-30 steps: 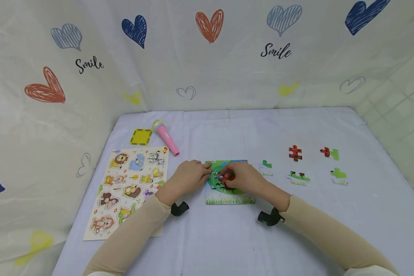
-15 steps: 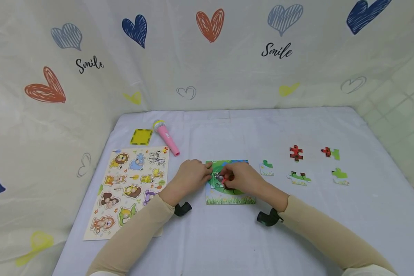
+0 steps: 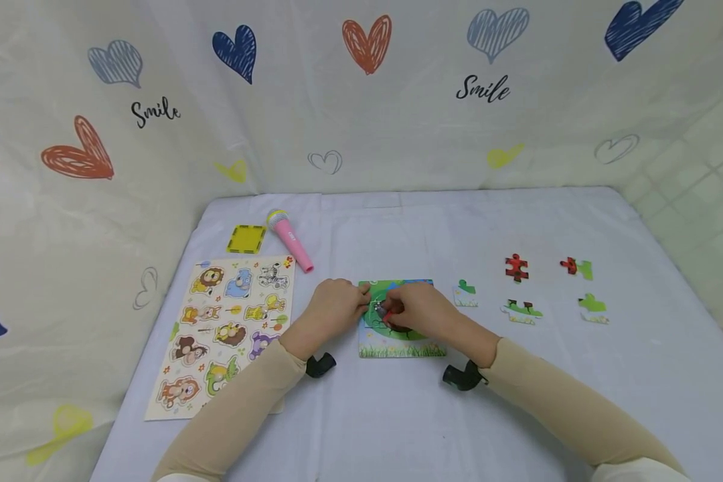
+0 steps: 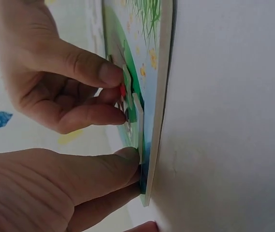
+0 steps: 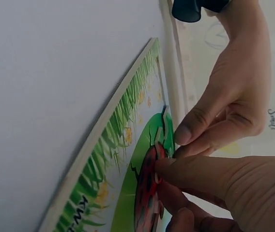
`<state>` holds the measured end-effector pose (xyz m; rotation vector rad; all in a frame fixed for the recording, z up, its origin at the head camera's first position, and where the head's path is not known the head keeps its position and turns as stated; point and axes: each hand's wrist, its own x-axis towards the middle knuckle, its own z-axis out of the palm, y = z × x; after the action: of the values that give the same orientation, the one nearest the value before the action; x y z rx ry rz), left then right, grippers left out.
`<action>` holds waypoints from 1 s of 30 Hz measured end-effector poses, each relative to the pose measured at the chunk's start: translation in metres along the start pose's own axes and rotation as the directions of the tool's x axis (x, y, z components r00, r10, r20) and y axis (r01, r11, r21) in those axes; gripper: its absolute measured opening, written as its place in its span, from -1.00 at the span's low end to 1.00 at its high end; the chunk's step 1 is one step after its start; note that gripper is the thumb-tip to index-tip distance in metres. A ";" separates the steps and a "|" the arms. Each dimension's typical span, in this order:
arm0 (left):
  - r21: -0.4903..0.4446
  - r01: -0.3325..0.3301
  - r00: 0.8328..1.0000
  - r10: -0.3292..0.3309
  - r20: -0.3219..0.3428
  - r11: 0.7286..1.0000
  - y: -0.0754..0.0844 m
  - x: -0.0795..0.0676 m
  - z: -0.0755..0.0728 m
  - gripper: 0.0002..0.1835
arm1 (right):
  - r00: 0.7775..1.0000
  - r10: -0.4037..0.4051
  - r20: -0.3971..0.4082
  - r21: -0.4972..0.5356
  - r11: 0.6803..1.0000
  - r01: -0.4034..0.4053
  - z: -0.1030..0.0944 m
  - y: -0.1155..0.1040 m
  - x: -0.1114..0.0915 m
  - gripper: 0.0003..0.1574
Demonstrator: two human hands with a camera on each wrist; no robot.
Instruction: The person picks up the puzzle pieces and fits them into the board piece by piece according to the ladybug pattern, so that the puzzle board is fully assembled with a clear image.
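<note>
Right hand (image 3: 426, 312) pinches red piece (image 4: 123, 90) over puzzle board (image 3: 402, 351); left hand (image 3: 333, 308) touches board's left edge (can't tell if gripping).

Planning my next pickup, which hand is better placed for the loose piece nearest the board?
Probably the right hand, once its red piece is placed: the loose piece lies on its side, farther from the left hand.

Between four and five o'clock, the right hand (image 5: 212, 186) pinches what seems a red puzzle piece (image 5: 158, 178) over the ladybird board (image 5: 101, 164); toward half past two, the left hand (image 5: 234, 94) touches its green area.
</note>
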<state>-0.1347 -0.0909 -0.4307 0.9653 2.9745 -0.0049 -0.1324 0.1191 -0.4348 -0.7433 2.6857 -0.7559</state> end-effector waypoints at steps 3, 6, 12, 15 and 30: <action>0.001 0.016 1.000 -0.016 -0.004 1.000 0.001 0.000 -0.001 -0.70 | 1.000 -0.008 -0.009 -0.033 0.999 0.008 0.000 -0.001 0.002 -0.93; 0.020 0.023 1.000 -0.023 -0.005 1.000 0.001 0.001 -0.001 -0.72 | 1.000 -0.014 -0.020 -0.051 0.999 0.013 0.000 -0.001 0.003 -0.92; 0.021 0.001 1.000 0.000 -0.015 1.000 0.000 0.004 0.000 -0.73 | 0.999 -0.020 -0.033 -0.042 0.999 0.018 0.002 -0.001 0.003 -0.90; 0.006 0.010 1.000 -0.010 -0.020 1.000 -0.001 0.005 0.002 -0.72 | 0.999 -0.012 -0.032 -0.009 1.000 0.012 0.003 0.000 0.003 -0.88; -0.051 0.022 0.999 -0.024 -0.047 0.998 0.001 0.004 0.002 -0.73 | 0.999 -0.034 -0.028 -0.080 0.996 0.032 0.002 -0.002 0.004 -0.84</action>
<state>-0.1377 -0.0880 -0.4329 0.9388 3.0130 0.0931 -0.1342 0.1143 -0.4361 -0.8039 2.7504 -0.6760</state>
